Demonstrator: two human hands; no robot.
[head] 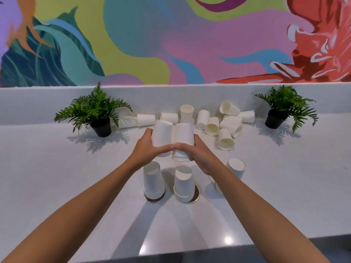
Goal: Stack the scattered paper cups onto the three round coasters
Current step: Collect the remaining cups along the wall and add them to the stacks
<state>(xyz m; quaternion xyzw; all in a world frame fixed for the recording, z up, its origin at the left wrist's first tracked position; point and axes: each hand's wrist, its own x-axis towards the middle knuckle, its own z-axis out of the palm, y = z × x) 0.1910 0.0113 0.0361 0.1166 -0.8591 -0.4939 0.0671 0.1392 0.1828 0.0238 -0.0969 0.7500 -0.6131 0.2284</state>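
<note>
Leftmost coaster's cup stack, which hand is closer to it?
Left. The left hand is directly beyond the stack; the right hand is beyond and off to its right.

The near counter [171, 224] in front of the three stacks lies open, and so do its wide flanks. The left stack [152, 183], middle stack [183, 185] and right stack [236, 168] (base hidden by the forearm) stand with narrow gaps between. Behind them, loose cups [226, 126] crowd the strip between the left plant [95, 114] and right plant [283, 111]. Above the stacks, the left hand [150, 149] grips the left cup [162, 133] and the right hand [197, 154] the right cup [184, 133].
</note>
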